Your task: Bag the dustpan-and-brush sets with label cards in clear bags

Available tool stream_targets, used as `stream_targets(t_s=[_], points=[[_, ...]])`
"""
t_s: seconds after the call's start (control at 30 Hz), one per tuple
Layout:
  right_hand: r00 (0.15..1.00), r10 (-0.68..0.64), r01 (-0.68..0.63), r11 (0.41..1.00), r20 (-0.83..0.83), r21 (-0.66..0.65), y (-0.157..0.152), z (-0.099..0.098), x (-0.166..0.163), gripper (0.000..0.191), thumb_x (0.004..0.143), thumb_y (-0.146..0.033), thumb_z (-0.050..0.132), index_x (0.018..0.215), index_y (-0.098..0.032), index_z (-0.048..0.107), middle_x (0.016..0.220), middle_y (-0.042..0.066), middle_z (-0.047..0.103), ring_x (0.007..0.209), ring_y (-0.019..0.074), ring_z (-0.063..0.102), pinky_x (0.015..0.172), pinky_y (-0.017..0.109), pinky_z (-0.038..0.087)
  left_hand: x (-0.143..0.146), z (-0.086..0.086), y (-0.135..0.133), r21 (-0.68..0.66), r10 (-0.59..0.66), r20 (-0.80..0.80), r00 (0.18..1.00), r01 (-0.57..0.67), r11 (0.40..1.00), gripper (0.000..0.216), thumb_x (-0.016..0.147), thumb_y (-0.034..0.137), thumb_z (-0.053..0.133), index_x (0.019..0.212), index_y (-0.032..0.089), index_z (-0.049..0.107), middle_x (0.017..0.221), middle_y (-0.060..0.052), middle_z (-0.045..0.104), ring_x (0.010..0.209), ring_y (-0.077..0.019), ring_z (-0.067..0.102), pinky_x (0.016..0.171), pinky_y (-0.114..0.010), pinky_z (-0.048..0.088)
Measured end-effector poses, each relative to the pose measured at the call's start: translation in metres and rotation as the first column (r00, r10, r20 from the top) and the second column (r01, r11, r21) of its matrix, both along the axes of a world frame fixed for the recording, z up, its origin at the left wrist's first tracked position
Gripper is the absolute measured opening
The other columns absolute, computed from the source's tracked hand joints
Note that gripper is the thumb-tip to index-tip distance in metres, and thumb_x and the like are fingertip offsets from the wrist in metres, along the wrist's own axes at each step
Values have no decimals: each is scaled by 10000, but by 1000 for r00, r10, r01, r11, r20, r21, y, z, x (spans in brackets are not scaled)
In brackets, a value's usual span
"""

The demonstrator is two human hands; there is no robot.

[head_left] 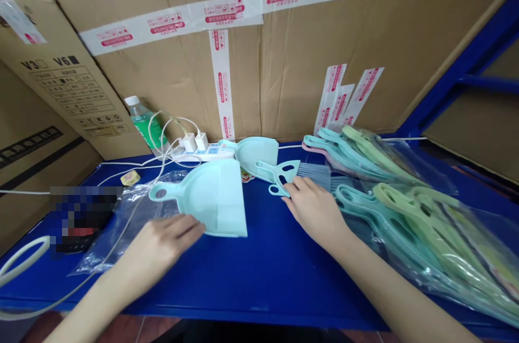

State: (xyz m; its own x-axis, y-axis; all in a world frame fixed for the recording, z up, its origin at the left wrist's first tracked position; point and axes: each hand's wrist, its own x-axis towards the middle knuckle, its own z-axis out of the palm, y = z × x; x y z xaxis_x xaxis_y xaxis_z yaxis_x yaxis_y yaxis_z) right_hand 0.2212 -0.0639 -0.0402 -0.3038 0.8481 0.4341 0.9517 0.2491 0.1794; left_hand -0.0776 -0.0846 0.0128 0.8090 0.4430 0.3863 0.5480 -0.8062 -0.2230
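Observation:
My left hand (174, 235) is at the near left edge of a mint-green dustpan (211, 197), its fingers closed on the rim and the thumb hidden. The dustpan's handle points left. My right hand (316, 208) is closed on a mint-green hand brush (279, 190), whose ringed handle end shows beside the fingertips; the hand covers much of it. Just beyond lies another mint-green brush (279, 170) with grey bristles pointing right. Its handle overlaps a second mint-green dustpan (257, 154) at the back.
Bagged green, mint and pink dustpan sets (430, 229) are piled at the right. A power strip (211, 154) with white cables, a green bottle (148, 124), clear plastic wrap (125, 219) and a yellow tape roll (130, 177) lie left. Cardboard boxes (292, 73) stand behind the blue table (267, 267).

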Motion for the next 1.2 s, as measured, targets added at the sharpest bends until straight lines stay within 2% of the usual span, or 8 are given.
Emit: stream_targets(t_s=[0.2, 0.53, 0.6, 0.7, 0.83, 0.93, 1.03, 1.2], points=[[1000, -24, 24, 999, 19, 48, 2, -3, -5, 77, 836, -104, 563, 848, -156, 619, 738, 78, 629, 726, 236, 580, 606, 312, 381, 7, -18, -33, -38, -105, -40, 994, 104, 994, 271, 950, 67, 373, 932, 176, 621, 731, -27, 656, 571, -144, 619, 535, -237, 520], [997, 7, -17, 992, 81, 122, 9, -11, -4, 142, 824, -65, 532, 753, -188, 545, 680, 62, 606, 680, 233, 555, 615, 317, 340, 29, -34, -22, -65, -215, -129, 968, 208, 976, 212, 887, 32, 468, 773, 145, 606, 618, -5, 551, 488, -154, 534, 397, -281, 380], [996, 7, -19, 989, 84, 149, 9, -12, -4, 149, 823, -60, 535, 749, -189, 539, 669, 60, 597, 666, 233, 546, 607, 317, 333, 32, -29, -17, -132, -253, -141, 957, 235, 963, 160, 907, 102, 524, 780, 149, 610, 618, 6, 547, 479, -150, 525, 389, -288, 358], [997, 15, -30, 981, 80, 191, 8, -11, -5, 156, 829, -59, 534, 742, -189, 529, 646, 52, 569, 640, 232, 529, 592, 318, 322, 30, -18, -5, -335, -289, -97, 952, 243, 910, 241, 931, 395, 556, 890, 171, 635, 680, 5, 600, 528, -146, 567, 458, -274, 426], [997, 45, -58, 969, 58, 239, 2, -6, -9, 176, 869, -66, 476, 746, -178, 533, 644, 51, 551, 625, 230, 512, 595, 321, 332, 16, -9, 14, -326, -115, 86, 990, 137, 935, 336, 1015, 354, 359, 980, 182, 645, 727, -16, 645, 596, -148, 627, 532, -255, 467], [996, 81, -90, 959, 44, 269, -5, -2, -15, 230, 912, -83, 404, 751, -169, 543, 660, 62, 555, 633, 233, 504, 605, 328, 339, 8, -10, 22, -300, 25, 194, 981, 35, 953, 305, 1010, 275, 369, 955, 176, 651, 780, -29, 683, 664, -153, 663, 580, -247, 503], [988, 150, -149, 937, 22, 317, -11, -1, -26, 283, 941, -100, 365, 740, -169, 552, 655, 61, 550, 632, 228, 493, 613, 329, 335, 7, -14, 25, -370, 167, 285, 944, -52, 928, 255, 990, 252, 396, 1040, 181, 636, 831, -31, 691, 705, -150, 663, 630, -251, 532], [938, 345, -330, 871, 27, 364, -20, -6, -46, 313, 933, -57, 372, 722, -160, 578, 632, 46, 539, 618, 209, 484, 628, 326, 318, 10, -25, 28, -490, 323, 374, 869, -110, 865, 489, 940, 311, 503, 1403, 232, 368, 1032, -54, 642, 733, -157, 610, 724, -330, 558]])
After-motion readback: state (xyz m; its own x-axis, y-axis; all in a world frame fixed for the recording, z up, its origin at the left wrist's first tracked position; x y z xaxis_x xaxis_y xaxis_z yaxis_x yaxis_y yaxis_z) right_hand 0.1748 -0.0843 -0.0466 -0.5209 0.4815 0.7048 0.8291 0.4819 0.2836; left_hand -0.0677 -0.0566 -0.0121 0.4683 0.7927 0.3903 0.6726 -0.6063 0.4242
